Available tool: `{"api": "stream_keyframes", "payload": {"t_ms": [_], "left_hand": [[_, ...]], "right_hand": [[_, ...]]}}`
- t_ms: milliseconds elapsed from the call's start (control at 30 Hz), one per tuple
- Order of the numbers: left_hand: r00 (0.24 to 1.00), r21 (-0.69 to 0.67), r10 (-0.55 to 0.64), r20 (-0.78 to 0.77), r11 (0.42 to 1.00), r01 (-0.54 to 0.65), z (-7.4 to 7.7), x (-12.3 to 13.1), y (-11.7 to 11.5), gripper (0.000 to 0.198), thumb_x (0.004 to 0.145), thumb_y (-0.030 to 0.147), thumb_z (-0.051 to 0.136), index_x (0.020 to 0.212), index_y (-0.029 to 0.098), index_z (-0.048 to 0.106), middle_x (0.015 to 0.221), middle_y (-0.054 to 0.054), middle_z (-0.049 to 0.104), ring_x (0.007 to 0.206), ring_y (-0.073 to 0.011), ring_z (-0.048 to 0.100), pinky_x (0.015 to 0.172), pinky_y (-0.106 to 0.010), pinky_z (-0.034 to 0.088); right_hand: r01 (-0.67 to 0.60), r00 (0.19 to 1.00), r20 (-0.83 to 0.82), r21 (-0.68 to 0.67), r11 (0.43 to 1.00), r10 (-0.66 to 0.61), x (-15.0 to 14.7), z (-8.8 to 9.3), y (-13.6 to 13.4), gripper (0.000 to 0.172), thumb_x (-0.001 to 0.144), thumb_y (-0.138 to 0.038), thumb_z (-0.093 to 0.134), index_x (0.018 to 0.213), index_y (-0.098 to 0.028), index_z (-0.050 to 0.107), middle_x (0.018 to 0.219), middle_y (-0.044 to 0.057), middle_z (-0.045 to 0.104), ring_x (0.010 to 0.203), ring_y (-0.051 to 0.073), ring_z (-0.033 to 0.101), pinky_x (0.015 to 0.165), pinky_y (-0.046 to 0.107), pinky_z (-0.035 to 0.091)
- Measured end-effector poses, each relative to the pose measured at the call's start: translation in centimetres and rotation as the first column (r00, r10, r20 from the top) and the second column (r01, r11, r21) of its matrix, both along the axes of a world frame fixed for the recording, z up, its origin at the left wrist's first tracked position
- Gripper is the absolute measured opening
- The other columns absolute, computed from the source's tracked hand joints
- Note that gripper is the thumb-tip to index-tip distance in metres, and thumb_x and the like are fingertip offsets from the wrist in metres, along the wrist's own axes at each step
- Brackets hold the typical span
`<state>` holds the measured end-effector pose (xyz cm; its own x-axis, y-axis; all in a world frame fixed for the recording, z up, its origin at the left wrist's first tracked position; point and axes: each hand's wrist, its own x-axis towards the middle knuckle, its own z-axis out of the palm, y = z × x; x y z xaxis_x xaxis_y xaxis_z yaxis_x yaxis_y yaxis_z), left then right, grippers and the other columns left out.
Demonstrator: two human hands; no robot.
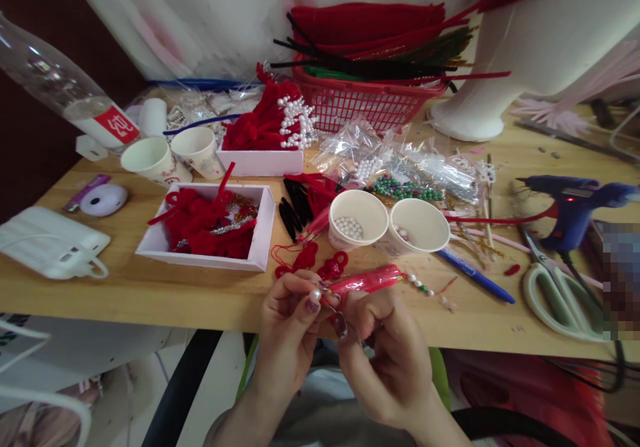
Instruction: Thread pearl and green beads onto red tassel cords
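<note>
My left hand (293, 327) is closed in a pinch on a white pearl bead (315, 295) at the table's front edge. Close beside it on the right, my right hand (385, 347) has its fingers pressed together near a thin red cord; what lies between its fingertips is too small to make out. Just beyond both hands is a red tassel in clear wrap (367, 279), with a short string of white and green beads (420, 286) at its right end. Red knotted pieces (333, 266) rest behind my fingers. Two paper cups stand farther back, the left cup (358, 217) holding white beads.
White boxes of red pieces (257, 234) stand left, near paper cups (150, 160) and a bottle (75, 100). Behind is a red basket (360, 100). At right are a blue pen (477, 277), scissors (563, 294) and a blue glue gun (567, 207) with its light on.
</note>
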<state>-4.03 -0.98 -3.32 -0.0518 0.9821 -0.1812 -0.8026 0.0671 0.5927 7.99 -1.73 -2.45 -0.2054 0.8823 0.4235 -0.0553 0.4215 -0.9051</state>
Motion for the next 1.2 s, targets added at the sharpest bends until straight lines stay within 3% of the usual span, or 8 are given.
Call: {"api": "stream_keyframes", "payload": {"t_ms": [1200], "left_hand": [[0.999,-0.023,-0.035,-0.033,0.999,0.035,0.02,-0.17,0.03,0.017,0.072,0.025,0.095,0.076,0.022,0.079,0.084,0.004,0.073,0.066,-0.0059,0.074,0.065,-0.011,0.06]], "right_hand": [[0.024,1.0,-0.011,-0.001,1.0,-0.024,-0.09,-0.03,0.0,0.03,0.084,0.001,0.047,0.093,-0.025,0.038,0.076,-0.005,0.04,0.059,0.011,0.042,0.053,0.021,0.034]]}}
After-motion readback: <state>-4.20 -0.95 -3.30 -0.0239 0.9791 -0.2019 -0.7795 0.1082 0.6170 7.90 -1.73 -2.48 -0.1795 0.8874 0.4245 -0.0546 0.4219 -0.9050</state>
